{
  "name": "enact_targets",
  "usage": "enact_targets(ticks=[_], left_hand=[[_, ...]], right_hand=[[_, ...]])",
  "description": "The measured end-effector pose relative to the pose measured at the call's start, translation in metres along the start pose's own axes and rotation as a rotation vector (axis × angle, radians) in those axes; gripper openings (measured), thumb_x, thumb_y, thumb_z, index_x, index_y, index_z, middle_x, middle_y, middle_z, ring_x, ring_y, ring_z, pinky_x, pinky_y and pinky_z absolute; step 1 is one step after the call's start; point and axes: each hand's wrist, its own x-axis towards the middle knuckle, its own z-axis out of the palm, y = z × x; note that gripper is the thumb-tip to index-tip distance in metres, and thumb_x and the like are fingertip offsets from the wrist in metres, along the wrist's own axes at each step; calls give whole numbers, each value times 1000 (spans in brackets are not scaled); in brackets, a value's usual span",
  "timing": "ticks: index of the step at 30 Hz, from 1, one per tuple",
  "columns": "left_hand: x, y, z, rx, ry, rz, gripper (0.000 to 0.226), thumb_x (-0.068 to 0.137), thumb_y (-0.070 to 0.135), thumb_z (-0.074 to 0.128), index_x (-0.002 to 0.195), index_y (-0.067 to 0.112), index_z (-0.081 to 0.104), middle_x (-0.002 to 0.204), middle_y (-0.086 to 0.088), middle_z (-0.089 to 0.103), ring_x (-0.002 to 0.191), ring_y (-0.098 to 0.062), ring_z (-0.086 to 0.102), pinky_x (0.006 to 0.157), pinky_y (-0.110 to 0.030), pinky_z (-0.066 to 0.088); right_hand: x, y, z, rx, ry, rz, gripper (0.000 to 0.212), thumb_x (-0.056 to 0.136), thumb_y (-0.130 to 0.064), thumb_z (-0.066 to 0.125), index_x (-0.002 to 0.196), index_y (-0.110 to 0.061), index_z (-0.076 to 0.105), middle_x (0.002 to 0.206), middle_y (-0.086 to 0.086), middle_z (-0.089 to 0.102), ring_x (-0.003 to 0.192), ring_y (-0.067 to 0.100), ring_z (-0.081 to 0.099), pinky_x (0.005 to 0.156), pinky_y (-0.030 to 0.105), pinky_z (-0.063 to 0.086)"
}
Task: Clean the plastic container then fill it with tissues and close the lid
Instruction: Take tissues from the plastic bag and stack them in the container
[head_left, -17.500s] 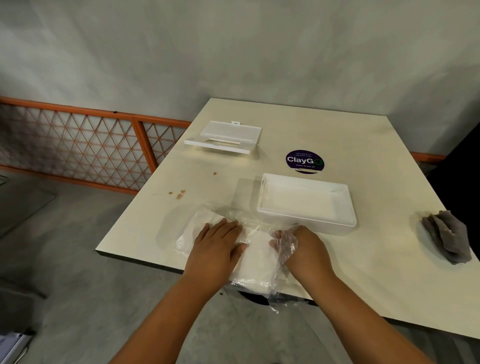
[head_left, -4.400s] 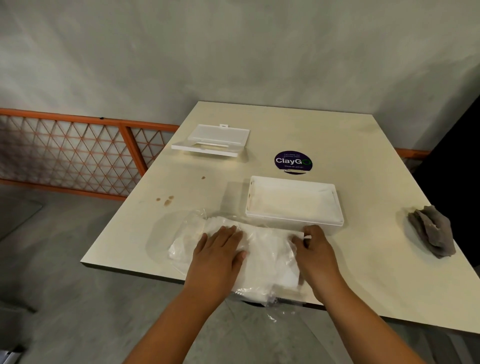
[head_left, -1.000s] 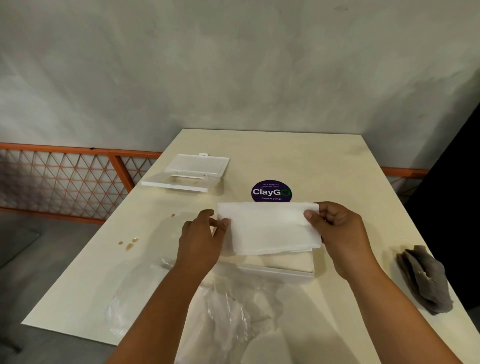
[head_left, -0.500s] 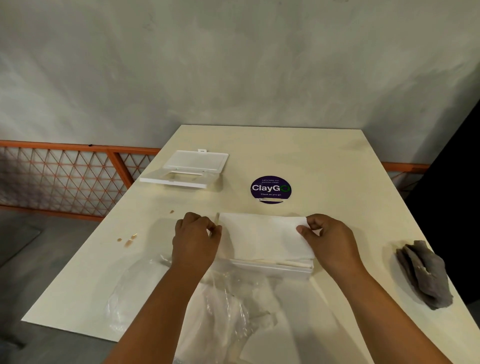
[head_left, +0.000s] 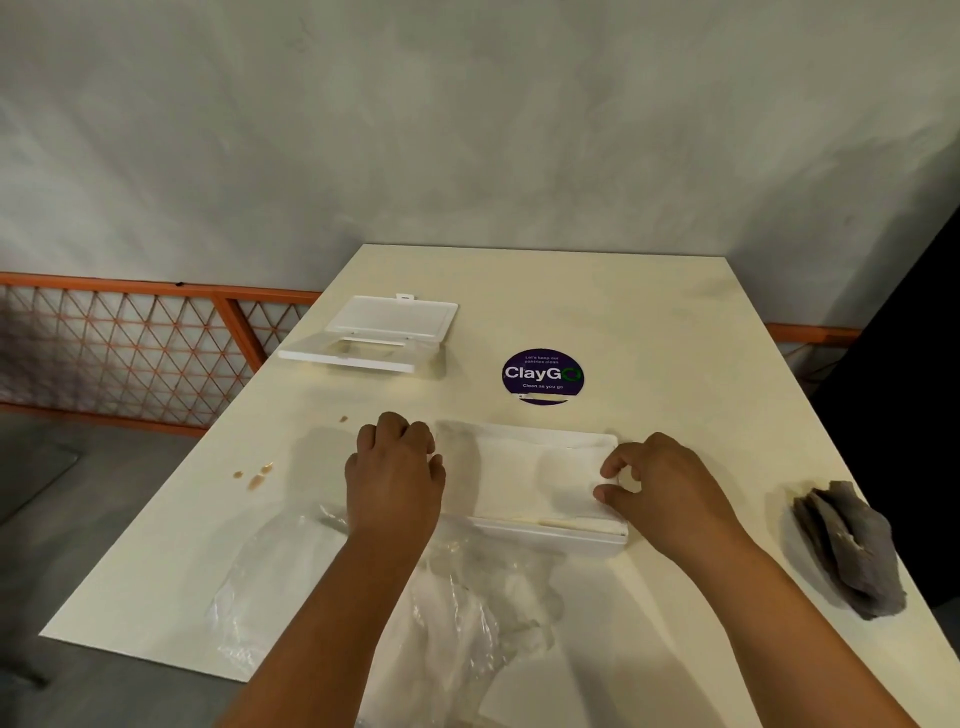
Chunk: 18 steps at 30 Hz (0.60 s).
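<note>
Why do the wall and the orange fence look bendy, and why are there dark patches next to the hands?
In the head view, the wide-angle lens curves the orange fence and the table edges; the dark patches are soft shadows that the left hand and right hand throw on the table and the tissues; the plastic wrapper gives faint shine, and the picture looks slightly soft throughout.

- A cream table (head_left: 649, 322) stands against a mottled grey wall (head_left: 467, 130).
- An orange lattice railing (head_left: 130, 353) runs at the left.
- The floor (head_left: 62, 519) is grey concrete.
</note>
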Motion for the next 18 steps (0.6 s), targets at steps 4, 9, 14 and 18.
enact_targets(ticks=[4, 9, 14, 18], left_hand=[[3, 9, -10, -136, -73, 204, 13, 81, 22, 73, 93, 19, 69, 102, 1, 58, 92, -19, 55, 72, -27, 44], [9, 18, -18, -292, -554, 153, 38, 81, 41, 71, 116, 27, 63, 120, 8, 54, 113, -11, 49, 95, -24, 40], [14, 26, -19, -154, -668, 145, 54, 77, 39, 75, 126, 24, 57, 129, 2, 51, 119, -16, 48, 99, -29, 41], [14, 27, -20, -178, -663, 129, 50, 78, 36, 75, 123, 22, 59, 127, 1, 53, 116, -16, 51, 95, -27, 42]], right_hand=[[-2, -7, -9, -148, -88, -33, 35, 81, -47, 71, 112, -34, 63, 98, -6, 40, 110, 18, 42, 80, 25, 37], [-2, -18, -20, -285, -169, -50, 56, 73, -58, 72, 124, -38, 57, 106, -6, 40, 116, 19, 39, 93, 32, 42], [-2, -22, -11, -335, -218, -2, 58, 72, -57, 72, 124, -40, 54, 117, -4, 45, 119, 19, 41, 89, 31, 42], [-4, -21, -9, -302, -211, 42, 56, 72, -57, 73, 122, -41, 54, 117, -4, 45, 119, 20, 41, 90, 32, 42]])
